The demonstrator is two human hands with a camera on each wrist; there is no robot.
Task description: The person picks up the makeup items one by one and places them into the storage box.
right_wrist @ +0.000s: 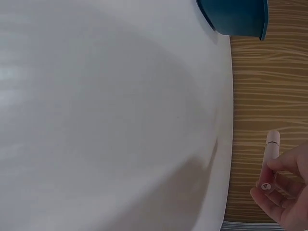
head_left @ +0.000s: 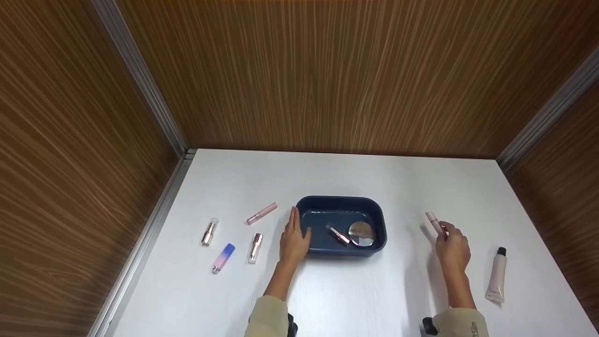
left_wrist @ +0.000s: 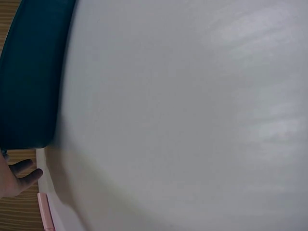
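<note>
In the head view, my right hand (head_left: 454, 249) pinches a pale pink lip gloss tube (head_left: 433, 221) between thumb and fingers, right of a dark blue bin (head_left: 341, 252). The right wrist view shows the tube's round labelled end (right_wrist: 266, 186) near the fingertips. My left hand (head_left: 295, 242) is at the bin's left end, fingers straight along its side and thumb near the rim; whether it touches is hard to tell. Inside the bin lie a lipstick (head_left: 339, 235) and a round mirror (head_left: 361, 234).
Left of the bin lie a pink lip gloss (head_left: 262, 213), two clear-and-rose-gold lipsticks (head_left: 209, 232) and a blue-pink tube (head_left: 223, 258). A squeeze tube with black cap (head_left: 497, 276) lies at right. Wood-grain panels (head_left: 318, 79) stand around the white table (head_left: 346, 299).
</note>
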